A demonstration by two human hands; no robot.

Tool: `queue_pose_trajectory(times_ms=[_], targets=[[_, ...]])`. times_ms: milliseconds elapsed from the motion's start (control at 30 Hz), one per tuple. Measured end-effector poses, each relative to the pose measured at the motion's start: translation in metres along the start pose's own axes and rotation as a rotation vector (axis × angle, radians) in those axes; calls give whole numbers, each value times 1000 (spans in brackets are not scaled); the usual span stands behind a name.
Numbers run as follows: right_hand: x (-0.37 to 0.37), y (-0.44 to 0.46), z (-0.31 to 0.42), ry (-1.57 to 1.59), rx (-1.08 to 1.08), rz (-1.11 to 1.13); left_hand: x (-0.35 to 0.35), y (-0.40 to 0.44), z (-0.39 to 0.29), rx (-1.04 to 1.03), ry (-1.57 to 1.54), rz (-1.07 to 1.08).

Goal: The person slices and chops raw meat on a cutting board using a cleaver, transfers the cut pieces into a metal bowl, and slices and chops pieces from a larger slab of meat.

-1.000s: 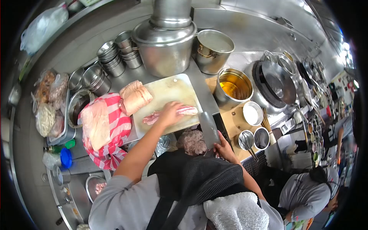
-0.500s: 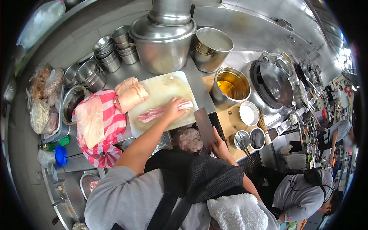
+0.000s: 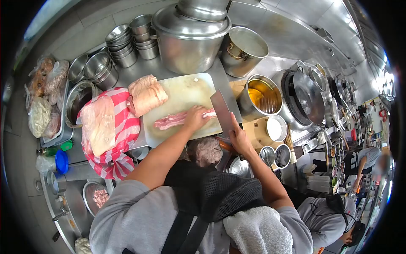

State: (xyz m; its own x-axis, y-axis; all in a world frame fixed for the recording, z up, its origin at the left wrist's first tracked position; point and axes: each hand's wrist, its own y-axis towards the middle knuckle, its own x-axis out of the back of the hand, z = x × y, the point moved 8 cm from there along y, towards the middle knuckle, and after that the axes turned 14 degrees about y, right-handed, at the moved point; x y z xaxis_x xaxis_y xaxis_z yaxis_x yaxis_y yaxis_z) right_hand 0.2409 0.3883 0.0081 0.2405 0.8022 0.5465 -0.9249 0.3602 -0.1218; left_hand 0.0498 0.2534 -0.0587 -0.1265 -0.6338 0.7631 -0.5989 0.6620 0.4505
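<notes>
Head view: person at steel counter (image 3: 129, 73), both arms fwd.
L arm (image 3: 163, 154): up from lower L, forearm slanting across front edge of cutting board (image 3: 182, 91).
R arm (image 3: 264, 169): up from lower R, forearm angled inward, wrist just off board's R side.
L hand (image 3: 196, 117): fingers curled over meat strip (image 3: 169, 121), holding it down nr its R end; fingertips partly hidden.
R hand (image 3: 238, 137): closed round cleaver (image 3: 222, 111) handle; blade tilted, by board's R edge & strip's R end; can't tell if touching strip.
Meat strip: lies on front half of board, pink w/ white fat.
Lidded pot (image 3: 186, 48): behind board, lid on, contents hidden.
Tall pot (image 3: 239, 61): R of lidded pot, w/ pale cloudy liquid.
Oil-coloured pot (image 3: 248, 101): R of board, part-filled w/ clear amber liquid.
Metal bowl (image 3: 89, 198): lower L, w/ pink meat bits (image 3: 100, 197).
</notes>
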Motion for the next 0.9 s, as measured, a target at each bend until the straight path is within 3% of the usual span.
queue_pose_trajectory(times_ms=[267,367,433,533,600,700,900], targets=[[-29,6,-8,-204,-64,44,2,4,0,-19,-12,39],[-43,33,0,-308,-141,89,2,6,2,-9,-30,-9],[-52,66,-4,-382,-72,43,1,7,1,-20,-34,14],[-68,115,3,-318,-46,31,0,4,1,-45,-38,53],[-71,128,16,-283,107,-50,-3,3,4,-8,-29,40],[-67,113,12,-313,-61,28,-3,2,2,67,-9,-3],[-52,89,-6,-276,-24,23,12,-2,6,84,-24,9]])
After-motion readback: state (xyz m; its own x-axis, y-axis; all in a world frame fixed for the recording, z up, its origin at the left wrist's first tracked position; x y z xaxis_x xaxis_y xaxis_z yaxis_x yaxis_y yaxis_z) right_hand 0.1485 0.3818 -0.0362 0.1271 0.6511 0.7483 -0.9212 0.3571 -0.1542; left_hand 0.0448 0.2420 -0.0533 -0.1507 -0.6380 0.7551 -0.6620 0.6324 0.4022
